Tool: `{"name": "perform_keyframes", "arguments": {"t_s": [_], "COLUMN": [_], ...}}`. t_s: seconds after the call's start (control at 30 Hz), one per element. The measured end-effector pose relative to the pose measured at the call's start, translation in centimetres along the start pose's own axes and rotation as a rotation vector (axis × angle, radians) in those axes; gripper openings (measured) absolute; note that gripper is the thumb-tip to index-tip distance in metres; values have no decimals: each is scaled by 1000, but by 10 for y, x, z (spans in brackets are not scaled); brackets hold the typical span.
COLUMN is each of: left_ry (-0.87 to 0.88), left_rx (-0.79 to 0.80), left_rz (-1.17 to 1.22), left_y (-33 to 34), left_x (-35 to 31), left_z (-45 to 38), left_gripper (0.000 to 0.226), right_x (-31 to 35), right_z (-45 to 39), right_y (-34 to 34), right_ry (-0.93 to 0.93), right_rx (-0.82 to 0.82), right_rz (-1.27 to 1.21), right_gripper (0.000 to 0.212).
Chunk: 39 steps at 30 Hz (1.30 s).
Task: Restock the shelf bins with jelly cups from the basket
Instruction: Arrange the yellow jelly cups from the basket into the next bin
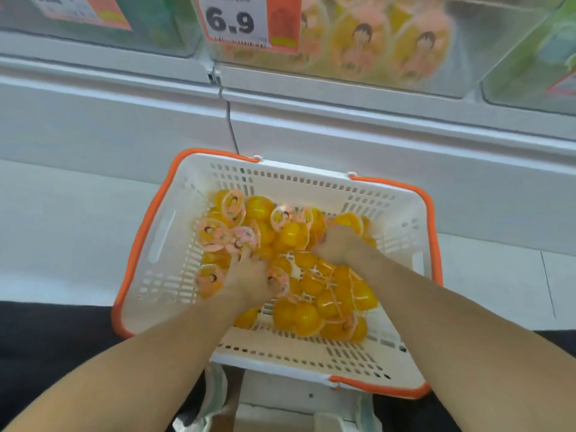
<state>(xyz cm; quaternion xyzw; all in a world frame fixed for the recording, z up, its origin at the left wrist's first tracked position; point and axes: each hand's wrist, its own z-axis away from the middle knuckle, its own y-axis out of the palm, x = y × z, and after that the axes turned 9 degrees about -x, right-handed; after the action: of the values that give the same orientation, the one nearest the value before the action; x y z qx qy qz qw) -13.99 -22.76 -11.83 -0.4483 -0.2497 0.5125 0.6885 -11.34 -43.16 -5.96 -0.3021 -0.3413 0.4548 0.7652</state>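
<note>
We're digging both hands into the jelly cups: left hand curling round cups, right hand fingers buried, grip unclear. Basket surrounding them; clear shelf bin above, beyond the hands, holding more cups.

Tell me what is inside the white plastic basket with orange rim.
The white plastic basket with orange rim holds a pile of yellow jelly cups with pink lids. Both hands, left and right, dig into it. Cups beneath the hands and deeper in the pile are covered.
</note>
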Motion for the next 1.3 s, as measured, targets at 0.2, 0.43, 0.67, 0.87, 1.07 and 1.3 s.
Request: {"name": "perform_keyframes", "arguments": {"t_s": [0.2,0.43,0.67,0.87,1.07,1.3], "left_ry": [-36,-145,-509,-480,-230,-19], "left_rx": [-178,19,300,328,300,41], "left_rz": [423,972,1903,1906,1585,1555], "left_y": [0,-19,-32,-75,-141,-230], "left_x": [-11,17,28,2,-24,-31], "left_z": [6,6,9,24,20,48], "left_gripper": [21,26,44,38,97,71], "right_x": [33,27,21,15,31,61], "right_z": [-25,-31,0,25,64,96], "right_y": [24,20,-12,-58,-109,-159], "right_ry": [119,203,55,-214,-386,-535], "right_rx": [-90,38,146,-206,-419,-602], "right_rz": [-103,-109,-199,-133,-98,-242], "right_gripper": [37,12,11,4,7,7]}}
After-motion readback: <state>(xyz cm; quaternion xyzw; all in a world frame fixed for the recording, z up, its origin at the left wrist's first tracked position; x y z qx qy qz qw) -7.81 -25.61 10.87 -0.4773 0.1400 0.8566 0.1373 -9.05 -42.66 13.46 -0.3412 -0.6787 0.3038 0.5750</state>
